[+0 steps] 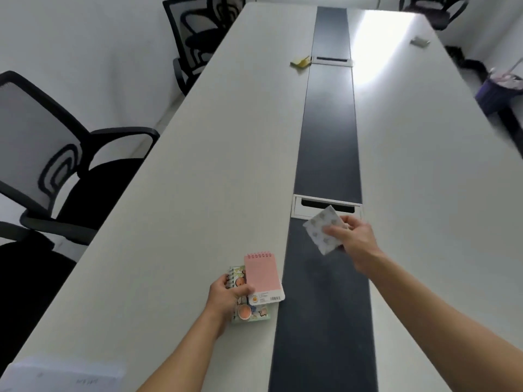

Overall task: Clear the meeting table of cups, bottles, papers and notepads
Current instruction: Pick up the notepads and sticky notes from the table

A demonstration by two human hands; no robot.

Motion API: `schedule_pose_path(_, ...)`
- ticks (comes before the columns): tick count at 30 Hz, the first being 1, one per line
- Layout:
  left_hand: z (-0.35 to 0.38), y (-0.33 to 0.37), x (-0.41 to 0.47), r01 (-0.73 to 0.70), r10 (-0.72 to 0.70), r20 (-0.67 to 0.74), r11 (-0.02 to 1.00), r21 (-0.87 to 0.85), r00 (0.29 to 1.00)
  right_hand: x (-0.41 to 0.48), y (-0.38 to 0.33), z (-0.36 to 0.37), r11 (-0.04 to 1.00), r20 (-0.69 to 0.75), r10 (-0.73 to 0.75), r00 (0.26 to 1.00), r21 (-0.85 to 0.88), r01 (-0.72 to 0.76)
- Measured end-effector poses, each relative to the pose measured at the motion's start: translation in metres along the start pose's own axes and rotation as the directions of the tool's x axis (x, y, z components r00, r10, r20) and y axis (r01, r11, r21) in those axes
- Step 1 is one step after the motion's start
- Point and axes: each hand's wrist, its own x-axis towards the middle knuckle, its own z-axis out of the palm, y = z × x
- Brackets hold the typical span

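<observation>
The long white table (198,165) runs away from you, with a dark strip (328,137) down its middle. Left of the strip, off the table's edge, stand a near chair (56,165) and a far chair (195,38). Right of the strip, beyond the table, sits a purple bin (498,91). A blurred paper stack (62,374) lies well left of the strip at the near corner.

Your left hand (226,301) is just left of the strip. Its fingers curl round two notepads, the thumb pressing on top. The pink pad (261,275) lies over the picture pad (249,312).

Your right hand (353,239) is at the strip's right edge. Its thumb and fingers pinch a patterned pad (322,230) held over the strip, its corner overlapping a white hatch (327,206) set in the strip.

Far up, yellow sticky notes (300,62) lie just beside the strip's left edge. A small grey thing (420,41) lies well right of the strip.
</observation>
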Motion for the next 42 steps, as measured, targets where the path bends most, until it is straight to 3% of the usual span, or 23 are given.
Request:
schedule_pose_path(4,0.02,-0.015,-0.05,0.071,-0.093,0.153,0.987,0.141,0.984,-0.104,0.034,-0.052,0.986,0.152,0.169,0.974,-0.018,-0.168)
schedule_pose_path(7,0.044,-0.035,-0.102,0.089,-0.174,0.339,0.964,0.25,0.924,-0.166,0.056,-0.082,0.975,0.198,0.218,0.956,-0.079,-0.206)
schedule_pose_path(13,0.078,-0.063,-0.195,0.007,-0.205,0.536,0.937,0.348,0.819,-0.273,0.085,-0.131,0.979,0.272,0.204,0.94,-0.048,-0.198)
schedule_pose_path(22,0.111,-0.102,-0.288,0.018,-0.164,0.546,0.965,0.261,0.821,-0.388,0.121,-0.18,0.99,0.042,0.029,0.999,0.135,-0.035)
schedule_pose_path(30,0.157,-0.148,-0.36,-0.052,-0.291,0.713,0.908,0.417,0.637,-0.496,0.148,-0.249,0.983,-0.189,-0.042,0.981,0.168,0.074)
schedule_pose_path(36,0.194,-0.188,-0.416,-0.077,-0.335,0.772,0.894,0.441,0.54,-0.569,0.162,-0.289,0.985,-0.32,-0.055,0.946,0.136,0.103)
schedule_pose_path(42,0.246,-0.214,-0.47,-0.206,-0.344,0.82,0.856,0.474,0.457,-0.617,0.177,-0.347,0.975,-0.402,-0.089,0.911,0.151,0.162)
